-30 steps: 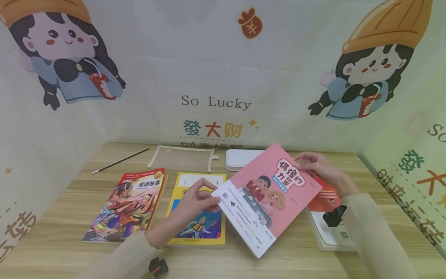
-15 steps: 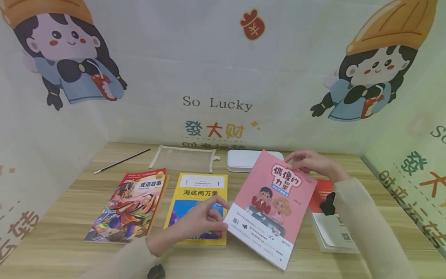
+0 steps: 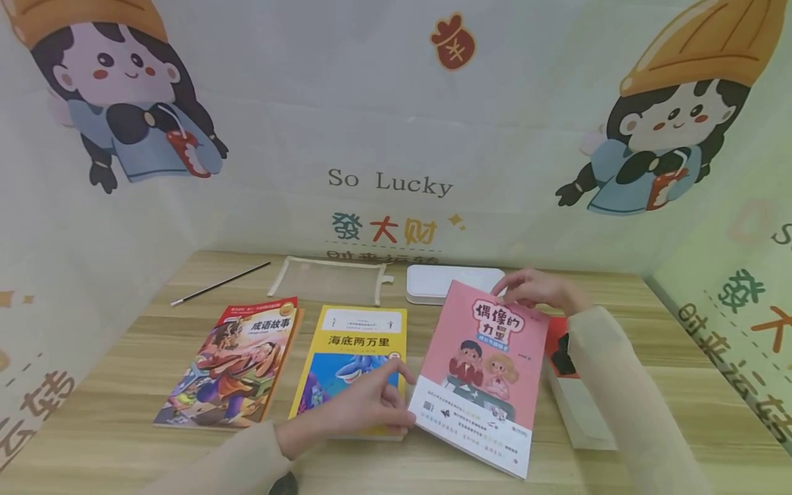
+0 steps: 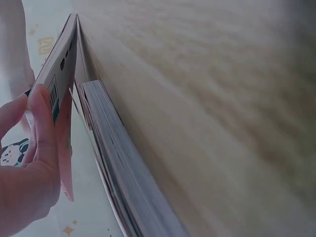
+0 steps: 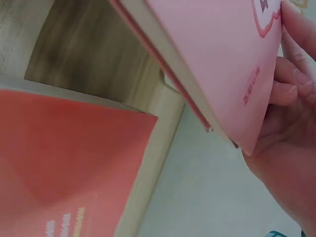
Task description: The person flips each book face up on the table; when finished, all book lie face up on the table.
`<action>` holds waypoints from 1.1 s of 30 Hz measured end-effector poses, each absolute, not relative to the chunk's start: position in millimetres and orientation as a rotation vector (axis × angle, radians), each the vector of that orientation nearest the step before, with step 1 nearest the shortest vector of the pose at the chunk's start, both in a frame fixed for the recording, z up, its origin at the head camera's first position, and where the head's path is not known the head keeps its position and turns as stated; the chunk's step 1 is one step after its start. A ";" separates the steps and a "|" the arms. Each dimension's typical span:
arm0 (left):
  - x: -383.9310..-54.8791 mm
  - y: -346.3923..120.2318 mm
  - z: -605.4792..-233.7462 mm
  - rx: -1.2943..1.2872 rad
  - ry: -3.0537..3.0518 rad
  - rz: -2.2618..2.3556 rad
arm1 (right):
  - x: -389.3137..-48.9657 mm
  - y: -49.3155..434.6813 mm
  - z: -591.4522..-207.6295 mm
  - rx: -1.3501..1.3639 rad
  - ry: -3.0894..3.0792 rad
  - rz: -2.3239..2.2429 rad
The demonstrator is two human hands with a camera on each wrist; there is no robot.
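A pink and white book (image 3: 473, 392) is held tilted over the right-centre of the table, its front cover facing up. My left hand (image 3: 365, 405) pinches its lower left edge; in the left wrist view that hand's (image 4: 37, 163) thumb and index finger grip the edge. At the top edge, my right hand (image 3: 538, 289) grips the book, and the right wrist view shows its fingers on the cover (image 5: 222, 64). Just behind my left hand lies a yellow book (image 3: 359, 340) with a blue picture, partly covered by it. A red and white book (image 3: 581, 412) lies under my right forearm.
A colourful storybook (image 3: 232, 368) lies at the left on the wooden table (image 3: 105, 392), partly over an orange-edged one. Along the back are a thin black pencil (image 3: 219, 284), a mesh pouch (image 3: 328, 282) and a white case (image 3: 427, 284). Printed cloth walls surround the table.
The pink book has turned counterclockwise from its slant to nearly upright and come lower, towards me. My right hand has moved left with its top edge; my left hand has shifted right and nearer.
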State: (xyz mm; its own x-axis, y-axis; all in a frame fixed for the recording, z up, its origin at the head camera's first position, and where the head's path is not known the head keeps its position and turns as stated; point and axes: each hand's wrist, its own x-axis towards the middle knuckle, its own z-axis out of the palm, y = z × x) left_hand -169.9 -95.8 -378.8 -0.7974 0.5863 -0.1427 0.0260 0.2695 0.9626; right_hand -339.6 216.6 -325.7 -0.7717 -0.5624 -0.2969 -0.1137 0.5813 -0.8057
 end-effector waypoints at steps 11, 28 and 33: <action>-169.2 -86.3 -382.8 0.545 2.044 1.534 | -342.1 207.0 -347.5 -0.502 2.382 -1.047; -168.6 -82.8 -386.3 0.387 2.034 1.529 | -344.6 190.1 -363.2 -0.497 2.526 -0.951; -168.9 -82.6 -386.8 0.344 2.030 1.520 | -345.2 188.3 -369.2 -0.539 2.542 -0.944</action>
State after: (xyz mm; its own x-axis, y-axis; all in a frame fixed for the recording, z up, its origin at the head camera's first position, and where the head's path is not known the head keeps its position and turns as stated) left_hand -168.9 -82.6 -386.8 -0.8021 0.5221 -0.2900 -0.1312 0.3198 0.9384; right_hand -345.2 188.3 -369.2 -0.8566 -0.4714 -0.2100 -0.2200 0.7017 -0.6777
